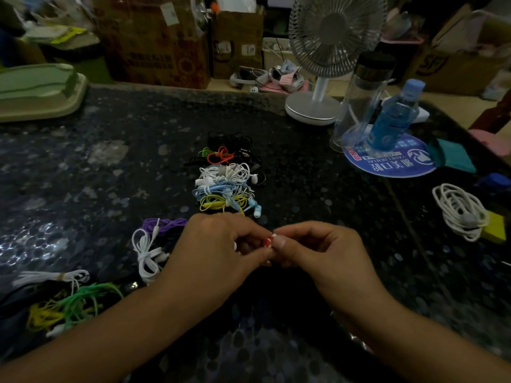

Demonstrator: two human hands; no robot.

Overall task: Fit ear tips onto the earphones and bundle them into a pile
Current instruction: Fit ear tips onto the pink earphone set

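My left hand (221, 244) and my right hand (312, 247) meet fingertip to fingertip low over the dark speckled table (318, 189). Between them both pinch a small red and white earphone piece (269, 241), mostly hidden by fingers. Just beyond lies a pile of bundled earphones (226, 178) in black, orange, green, white, blue and yellow. A purple bundle (163, 225) and a white bundle (148, 254) lie left of my left hand. More loose earphones (66, 302), green, yellow and white, sit at the near left.
A white fan (318, 106) stands at the back right beside a clear bottle (359, 98) and a blue bottle (392, 120) on a round blue card (392, 167). A white coiled cable (459, 211) lies right. A green tray (36, 89) sits far left; cardboard boxes (154, 42) stand behind the table.
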